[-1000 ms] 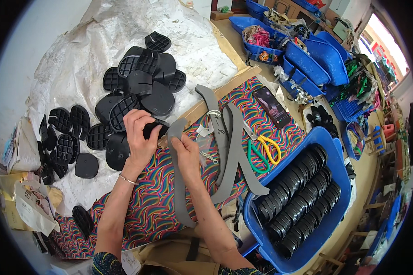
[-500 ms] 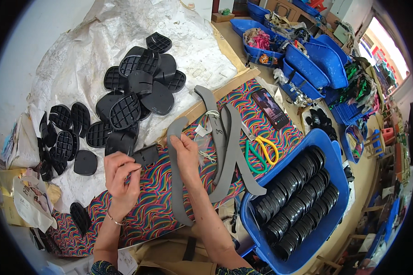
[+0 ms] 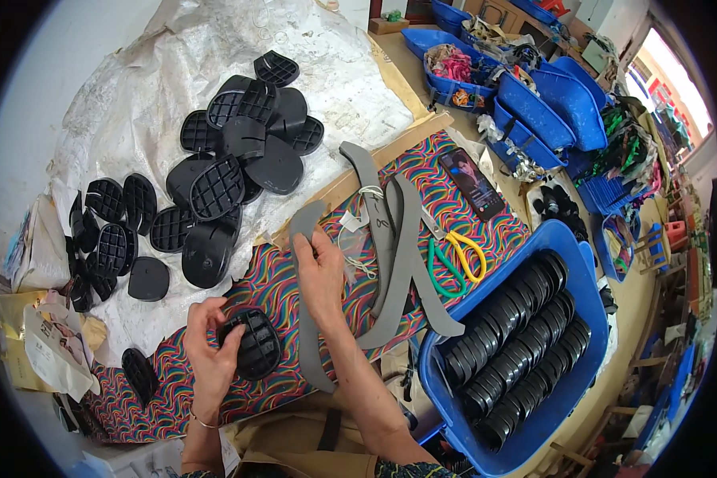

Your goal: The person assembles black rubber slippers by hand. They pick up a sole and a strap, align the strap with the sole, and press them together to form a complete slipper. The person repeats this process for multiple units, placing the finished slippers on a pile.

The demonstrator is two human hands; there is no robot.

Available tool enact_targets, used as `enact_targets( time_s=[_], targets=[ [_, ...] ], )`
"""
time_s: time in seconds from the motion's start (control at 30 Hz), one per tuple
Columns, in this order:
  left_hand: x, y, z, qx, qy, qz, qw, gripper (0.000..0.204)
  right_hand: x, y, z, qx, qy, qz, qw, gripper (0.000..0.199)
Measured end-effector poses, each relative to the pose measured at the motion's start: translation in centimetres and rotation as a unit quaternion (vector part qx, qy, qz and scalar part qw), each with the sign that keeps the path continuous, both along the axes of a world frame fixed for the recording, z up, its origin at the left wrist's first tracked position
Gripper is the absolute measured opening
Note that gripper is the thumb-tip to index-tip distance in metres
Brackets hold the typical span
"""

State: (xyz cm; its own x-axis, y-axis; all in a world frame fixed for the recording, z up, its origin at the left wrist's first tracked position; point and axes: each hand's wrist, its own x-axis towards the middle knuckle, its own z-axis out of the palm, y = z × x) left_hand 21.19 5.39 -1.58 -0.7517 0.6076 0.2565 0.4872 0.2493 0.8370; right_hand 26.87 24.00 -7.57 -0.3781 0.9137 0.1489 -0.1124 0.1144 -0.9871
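Left hand: my left hand is closed around a black ribbed heel piece, fingers curled over its rim, holding it on the striped cloth close to my body.
Right hand: my right hand is pinched on the upper part of a long grey curved strip, thumb and fingers pressed together on it.
What changed: a second ago my left hand was up at the edge of the pile, fingers on a heel piece there; now that piece has come down to the cloth, just beside the strip. My right hand has stayed on the strip.
What that means: heel and strip now lie side by side, so I judge the fetching is over and the pairing can begin.
Pile: more black heel pieces lie heaped on the white sheet, well apart from my hands.
Nearby: other grey strips, yellow-and-green scissors, a phone, and a blue bin of stacked black parts.
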Motion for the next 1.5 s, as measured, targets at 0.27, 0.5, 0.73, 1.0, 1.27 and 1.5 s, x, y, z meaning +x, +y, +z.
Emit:
enact_targets(
  time_s=[0.27,0.5,0.73,1.0,1.27,1.5],
  targets=[
    [-0.9,-1.7,-2.6,0.038,-0.049,-0.025,0.998,0.034,1.3,-2.6,2.5,-0.111,0.065,0.053,0.990,0.025],
    [-0.9,-2.1,-2.7,0.070,-0.091,-0.049,0.992,0.038,9.1,-5.2,8.7,-0.265,0.064,0.283,0.920,0.019],
    [-1.1,-3.5,-3.9,0.032,-0.156,-0.058,0.986,0.040,16.4,-6.1,12.8,-0.284,0.079,0.341,0.893,0.021],
    [-0.8,-3.5,-2.9,0.056,-0.246,-0.021,0.967,0.044,11.6,-7.1,6.1,-0.162,-0.175,0.246,0.939,0.014],
    [-0.6,-2.9,-4.4,0.088,-0.225,-0.063,0.968,0.033,9.6,-7.7,2.8,-0.155,-0.190,0.193,0.950,0.014],
    [0.2,-1.9,-4.7,0.070,-0.405,-0.104,0.906,0.033,9.2,-7.7,2.4,-0.138,-0.223,0.209,0.942,0.023]
  ],
)
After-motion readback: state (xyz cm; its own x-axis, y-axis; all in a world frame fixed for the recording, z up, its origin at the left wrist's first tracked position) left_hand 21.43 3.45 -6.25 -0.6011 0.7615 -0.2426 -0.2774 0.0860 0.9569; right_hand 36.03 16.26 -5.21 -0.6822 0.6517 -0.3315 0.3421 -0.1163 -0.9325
